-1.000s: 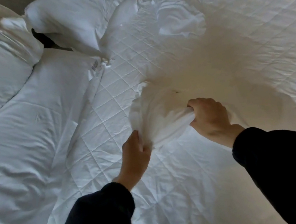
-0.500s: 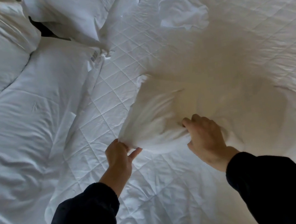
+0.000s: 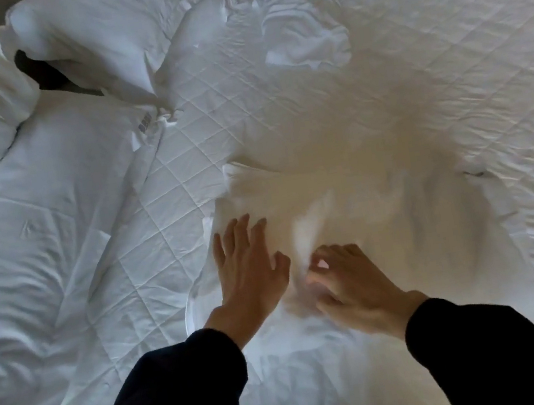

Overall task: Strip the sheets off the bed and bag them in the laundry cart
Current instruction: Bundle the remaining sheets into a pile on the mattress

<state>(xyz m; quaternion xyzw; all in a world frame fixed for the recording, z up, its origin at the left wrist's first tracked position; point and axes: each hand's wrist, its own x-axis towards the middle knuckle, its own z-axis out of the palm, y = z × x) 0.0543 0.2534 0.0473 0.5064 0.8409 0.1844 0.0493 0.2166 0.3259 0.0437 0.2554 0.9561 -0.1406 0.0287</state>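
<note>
Pressing sheet (image 3: 378,192) beneath | left hand (image 3: 251,270) flat, spread | right hand (image 3: 357,282) curled (grip unclear)

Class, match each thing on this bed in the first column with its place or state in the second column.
Column one:
1. left hand
2. right hand
3. crumpled linen
4. pillows

Column two:
a. top left of the view, beyond the duvet
b. fingers curled into the sheet
c. fingers spread flat on the sheet
d. lying on the quilted mattress pad, far side

Pairs: 1-c, 2-b, 3-d, 4-a.
</note>
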